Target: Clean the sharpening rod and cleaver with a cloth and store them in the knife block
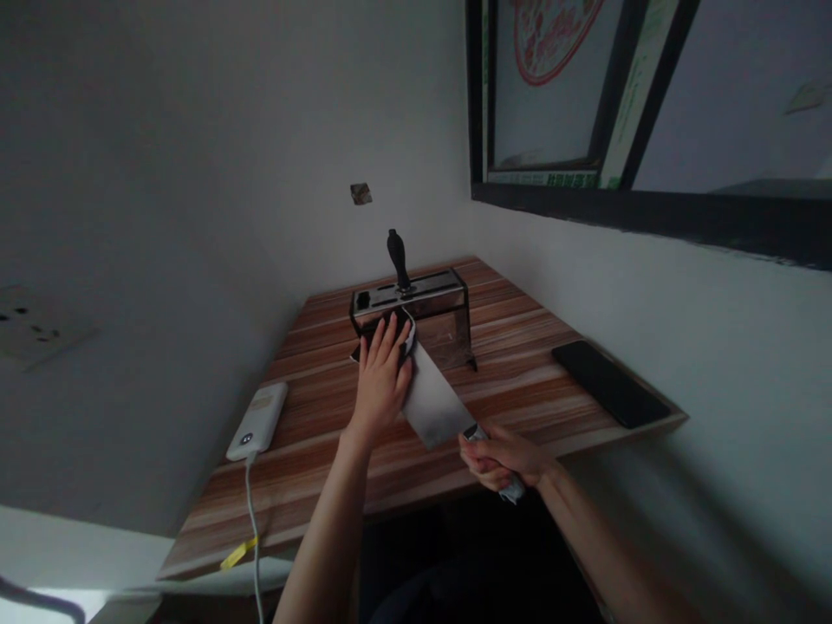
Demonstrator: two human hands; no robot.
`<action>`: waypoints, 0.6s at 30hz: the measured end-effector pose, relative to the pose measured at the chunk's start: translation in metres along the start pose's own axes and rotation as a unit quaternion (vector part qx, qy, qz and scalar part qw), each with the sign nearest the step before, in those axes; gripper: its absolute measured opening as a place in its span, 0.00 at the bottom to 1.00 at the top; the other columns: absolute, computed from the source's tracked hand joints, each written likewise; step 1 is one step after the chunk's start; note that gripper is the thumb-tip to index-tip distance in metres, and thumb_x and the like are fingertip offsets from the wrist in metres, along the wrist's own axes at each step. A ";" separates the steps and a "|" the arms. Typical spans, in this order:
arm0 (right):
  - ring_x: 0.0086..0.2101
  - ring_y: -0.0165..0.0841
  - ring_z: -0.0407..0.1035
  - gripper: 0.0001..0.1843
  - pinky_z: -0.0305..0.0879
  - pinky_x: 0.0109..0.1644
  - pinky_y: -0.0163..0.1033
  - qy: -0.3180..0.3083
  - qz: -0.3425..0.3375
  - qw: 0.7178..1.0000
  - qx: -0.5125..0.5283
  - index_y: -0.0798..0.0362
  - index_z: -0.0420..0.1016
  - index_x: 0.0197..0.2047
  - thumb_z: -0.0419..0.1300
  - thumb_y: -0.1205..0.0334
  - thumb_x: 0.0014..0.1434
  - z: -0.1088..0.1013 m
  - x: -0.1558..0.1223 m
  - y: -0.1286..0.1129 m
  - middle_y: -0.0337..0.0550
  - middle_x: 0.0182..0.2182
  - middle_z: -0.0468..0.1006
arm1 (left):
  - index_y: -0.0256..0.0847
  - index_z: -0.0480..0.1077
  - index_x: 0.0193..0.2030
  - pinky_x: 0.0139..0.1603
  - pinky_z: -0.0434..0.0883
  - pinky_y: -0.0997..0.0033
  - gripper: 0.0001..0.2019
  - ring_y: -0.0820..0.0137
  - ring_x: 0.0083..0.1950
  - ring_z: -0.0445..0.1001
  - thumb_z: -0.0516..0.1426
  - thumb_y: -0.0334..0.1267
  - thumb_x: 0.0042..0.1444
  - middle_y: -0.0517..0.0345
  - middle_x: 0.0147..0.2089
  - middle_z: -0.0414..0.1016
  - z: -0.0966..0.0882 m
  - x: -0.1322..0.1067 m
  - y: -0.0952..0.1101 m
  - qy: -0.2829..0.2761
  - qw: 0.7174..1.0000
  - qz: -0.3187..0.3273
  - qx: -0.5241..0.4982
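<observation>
My right hand (pixel 497 458) is wrapped round the handle of a cleaver (pixel 437 400), whose broad metal blade points up and away to the left. The lower end of the handle looks wrapped in something grey. My left hand (pixel 382 368) lies with fingers stretched out over a dark cloth (pixel 404 324) with a white edge, at the far end of the blade. The hand and cloth hide the blade's tip. Right behind them stands a metal knife holder (pixel 437 299) with a slotted top, and a black handle (pixel 396 258) sticks up out of it.
On the wood-patterned table (pixel 520 373) a black phone (pixel 609 381) lies along the right edge. A white power bank (pixel 258 420) with a white cable (pixel 252 503) sits at the left. Walls rise behind and beside the table; a dark window frame (pixel 624 204) is at the upper right.
</observation>
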State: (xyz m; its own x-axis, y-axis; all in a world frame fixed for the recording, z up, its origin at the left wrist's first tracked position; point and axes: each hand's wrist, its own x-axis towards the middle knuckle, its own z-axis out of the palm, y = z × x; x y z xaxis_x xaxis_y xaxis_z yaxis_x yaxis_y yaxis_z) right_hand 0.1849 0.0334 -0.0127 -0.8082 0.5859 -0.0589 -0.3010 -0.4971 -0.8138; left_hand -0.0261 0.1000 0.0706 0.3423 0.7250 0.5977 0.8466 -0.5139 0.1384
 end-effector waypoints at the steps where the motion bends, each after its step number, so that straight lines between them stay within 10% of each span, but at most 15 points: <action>1: 0.11 0.15 0.43 0.17 0.44 0.14 0.25 0.000 0.000 1.000 0.001 0.54 0.58 0.26 0.62 0.54 0.56 0.000 0.000 0.000 0.24 0.15 0.56 | 0.45 0.48 0.69 0.69 0.41 0.46 0.27 0.64 0.73 0.39 0.45 0.33 0.63 0.53 0.72 0.44 0.000 0.000 0.000 0.002 1.000 -0.001 0.000; 18: 0.11 0.15 0.42 0.20 0.42 0.13 0.24 0.014 0.015 0.999 0.026 0.53 0.57 0.24 0.64 0.53 0.54 -0.001 0.003 -0.003 0.24 0.14 0.55 | 0.45 0.46 0.69 0.68 0.41 0.45 0.29 0.61 0.73 0.38 0.47 0.30 0.61 0.55 0.72 0.45 0.018 -0.046 0.041 -0.062 0.998 0.030 0.011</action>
State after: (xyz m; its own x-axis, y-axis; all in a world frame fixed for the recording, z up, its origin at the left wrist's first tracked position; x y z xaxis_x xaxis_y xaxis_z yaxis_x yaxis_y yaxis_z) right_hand 0.1840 0.0368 -0.0111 -0.8036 0.5868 -0.0996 -0.3033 -0.5477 -0.7798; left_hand 0.0002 0.0539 0.0348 0.4394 0.7447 0.5024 0.8313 -0.5490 0.0866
